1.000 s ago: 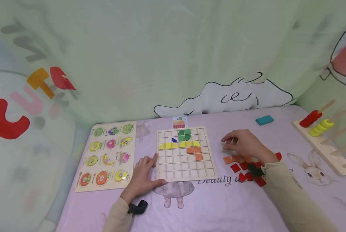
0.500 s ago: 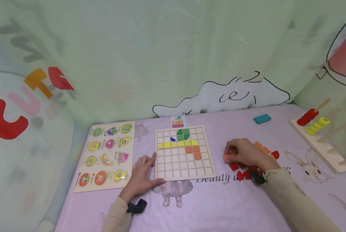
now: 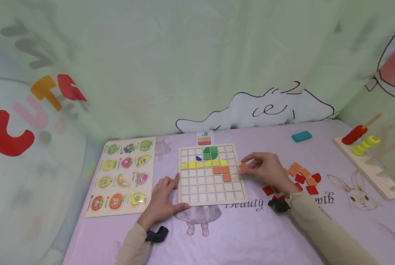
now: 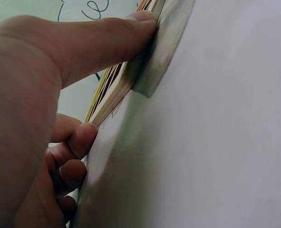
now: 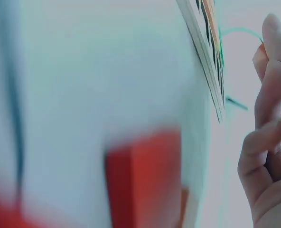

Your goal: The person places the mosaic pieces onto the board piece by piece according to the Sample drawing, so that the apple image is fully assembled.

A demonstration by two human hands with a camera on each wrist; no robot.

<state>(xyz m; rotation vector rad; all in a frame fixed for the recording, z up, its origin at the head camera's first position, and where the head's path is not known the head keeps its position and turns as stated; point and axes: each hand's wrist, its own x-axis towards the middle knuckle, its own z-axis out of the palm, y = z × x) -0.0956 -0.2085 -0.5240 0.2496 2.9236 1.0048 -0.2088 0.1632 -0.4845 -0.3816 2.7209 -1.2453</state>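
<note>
A wooden grid board [image 3: 202, 188] lies on the table, with green, yellow, orange and blue tiles set in some of its squares. At its lower left corner my left hand [image 3: 161, 200] grips it, thumb along the front edge and index finger at the left edge. Seen from the left wrist, the thumb [image 4: 107, 40] presses the board's side and the other fingers are curled. My right hand [image 3: 265, 168] pinches an orange square tile [image 3: 243, 166] just off the board's right edge. The right wrist view shows that tile [image 5: 260, 61] mostly covered by the fingers.
Loose orange tiles [image 3: 296, 166] and red tiles [image 3: 312, 190] lie under and beside the right forearm. A small pattern card [image 3: 205, 138] sits behind the board. A fruit puzzle [image 3: 120, 176] lies left, a teal block [image 3: 301, 136] back right, and a bead-peg stand [image 3: 371, 165] far right.
My right hand has picked up an orange tile from the loose ones and carried it left to the board's right edge. The left hand stays at the board's corner.
</note>
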